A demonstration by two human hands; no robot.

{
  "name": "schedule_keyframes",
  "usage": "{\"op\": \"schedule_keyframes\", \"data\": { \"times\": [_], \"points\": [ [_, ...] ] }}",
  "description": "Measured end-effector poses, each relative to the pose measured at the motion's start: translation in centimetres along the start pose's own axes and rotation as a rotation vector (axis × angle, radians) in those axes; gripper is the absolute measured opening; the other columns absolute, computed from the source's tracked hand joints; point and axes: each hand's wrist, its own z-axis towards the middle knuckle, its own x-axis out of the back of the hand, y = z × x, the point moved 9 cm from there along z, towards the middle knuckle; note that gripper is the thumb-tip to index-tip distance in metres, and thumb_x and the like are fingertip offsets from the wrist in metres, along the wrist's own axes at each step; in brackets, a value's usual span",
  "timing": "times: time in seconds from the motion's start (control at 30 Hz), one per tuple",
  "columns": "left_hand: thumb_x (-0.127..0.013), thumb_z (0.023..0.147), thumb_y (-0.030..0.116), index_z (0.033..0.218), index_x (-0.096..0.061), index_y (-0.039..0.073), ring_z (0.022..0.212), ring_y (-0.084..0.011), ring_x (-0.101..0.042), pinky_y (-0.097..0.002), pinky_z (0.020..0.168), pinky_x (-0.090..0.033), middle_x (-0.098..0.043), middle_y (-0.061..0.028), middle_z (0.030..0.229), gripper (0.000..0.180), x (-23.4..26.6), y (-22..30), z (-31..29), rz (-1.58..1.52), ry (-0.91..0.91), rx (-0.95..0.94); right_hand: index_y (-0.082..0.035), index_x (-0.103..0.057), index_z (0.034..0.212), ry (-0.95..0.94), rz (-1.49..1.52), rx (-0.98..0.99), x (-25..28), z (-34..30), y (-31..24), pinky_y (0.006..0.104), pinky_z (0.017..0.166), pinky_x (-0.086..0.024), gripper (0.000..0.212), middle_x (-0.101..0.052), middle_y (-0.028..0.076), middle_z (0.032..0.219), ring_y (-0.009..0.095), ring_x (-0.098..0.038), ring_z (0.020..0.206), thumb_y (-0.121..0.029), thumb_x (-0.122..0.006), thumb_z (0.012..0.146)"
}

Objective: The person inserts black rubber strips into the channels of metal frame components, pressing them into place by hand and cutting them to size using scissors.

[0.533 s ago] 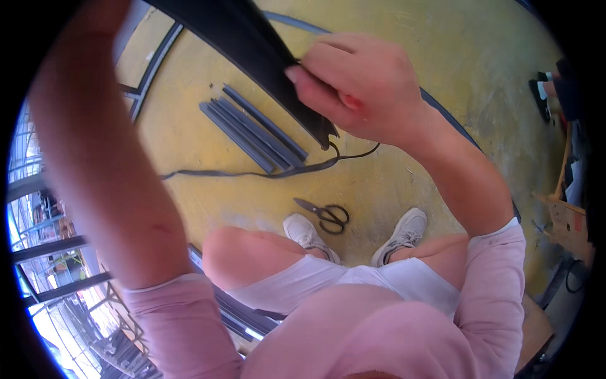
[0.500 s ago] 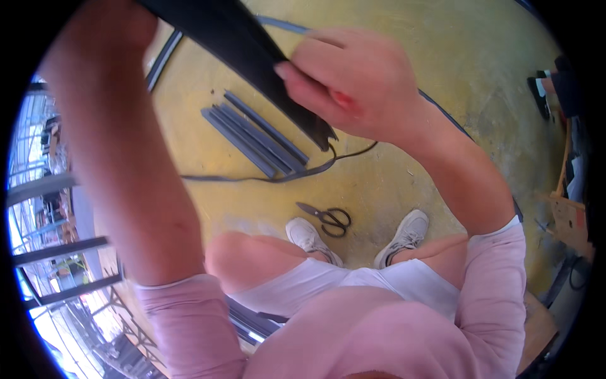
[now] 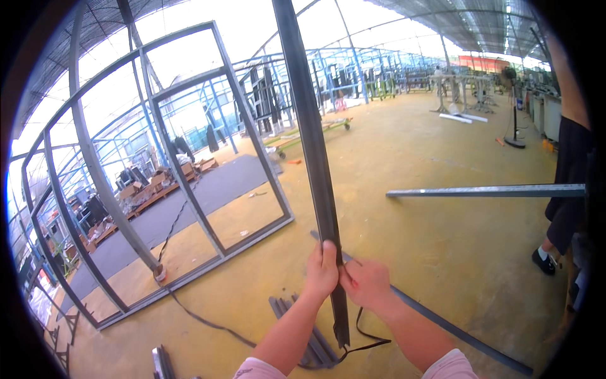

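Observation:
A long dark metal profile (image 3: pixel 309 139) stands almost upright in front of me, its top running out of view. My left hand (image 3: pixel 322 273) is closed round it from the left, thumb up along its face. Just beside that, my right hand (image 3: pixel 365 284) is closed with its fingers pinched at the profile's right edge. Whether those fingers also grip a strip there is hidden. From the profile's notched lower end a thin black rubber-like strip (image 3: pixel 374 345) trails over the floor. Several short grey profiles (image 3: pixel 320 348) lie below, partly behind my left forearm.
A large grey metal frame (image 3: pixel 221 256) stands at the left. A long bar (image 3: pixel 457 330) lies on the floor at the right, and another grey bar (image 3: pixel 486 191) extends towards a person (image 3: pixel 568 170) at the right edge. Farther back is a low cart (image 3: pixel 315 134).
My view has lifted from the floor to the workshop. The profile now stands upright, and my hands have come close together on it. The scissors and my shoes are out of view.

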Motion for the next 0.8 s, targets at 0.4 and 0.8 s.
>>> {"op": "schedule_keyframes", "data": {
  "times": [0.4, 0.8],
  "points": [
    [-0.034, 0.106, 0.037, 0.097, -0.058, -0.003, 0.074, -0.0432, -0.060, -0.0456, 0.067, -0.046, -0.061, -0.0226, 0.077, 0.047, -0.1, -4.5, -3.0, 0.082, -0.074, 0.093, -0.007, -0.052, 0.066, -0.023, 0.045, -0.150, -3.0, 2.9, 2.5, 0.0450, 0.050, -0.042, 0.027, -0.055, 0.011, 0.062, 0.034, -0.057, 0.057, -0.021, -0.063, 0.087],
    [-0.041, 0.103, 0.031, 0.093, -0.057, -0.003, 0.075, -0.0491, -0.058, -0.0514, 0.066, -0.044, -0.059, -0.0268, 0.076, 0.039, 1.6, -5.3, -4.5, 0.224, -0.026, 0.087, -0.008, -0.051, 0.067, -0.065, -0.002, -0.137, -5.6, 7.0, 3.5, 0.0455, 0.051, -0.046, 0.029, -0.057, 0.010, 0.064, 0.035, -0.059, 0.058, -0.022, -0.060, 0.091]
  ]
}}
